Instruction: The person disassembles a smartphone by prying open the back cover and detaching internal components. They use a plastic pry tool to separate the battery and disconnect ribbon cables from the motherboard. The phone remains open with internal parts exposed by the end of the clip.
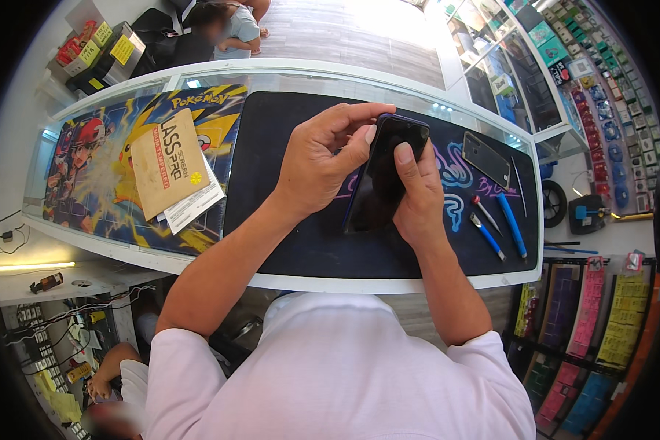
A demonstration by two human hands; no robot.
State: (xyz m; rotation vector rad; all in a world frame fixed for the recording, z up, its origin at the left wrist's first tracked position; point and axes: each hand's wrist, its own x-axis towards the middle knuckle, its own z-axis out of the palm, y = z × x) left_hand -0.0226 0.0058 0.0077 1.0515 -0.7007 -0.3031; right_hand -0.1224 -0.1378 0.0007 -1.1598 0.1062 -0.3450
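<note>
A dark smartphone [381, 176] with a black, unlit screen is held tilted above the black mat [286, 242]. My right hand [420, 194] is closed around its right side, with the thumb lying on the glass. At the upper left corner, my left hand [326, 154] is closed on the phone's edge. Its index finger reaches along the top and its thumb is by the side; the other fingers are curled. Right of the phone lie a phone case [486, 159], a thin metal tool [518, 185], a red-ended screwdriver [487, 214], a blue-handled cutter [487, 236] and a blue pen-shaped tool [511, 226].
A brown envelope [165, 161] rests over white papers [194, 205] on a cartoon-printed mat [95, 169] at left. The white-framed glass counter [345, 282] bears everything. Packaged accessories [612, 139] hang at right. One person [238, 29] sits beyond the counter; another [121, 381] is at lower left.
</note>
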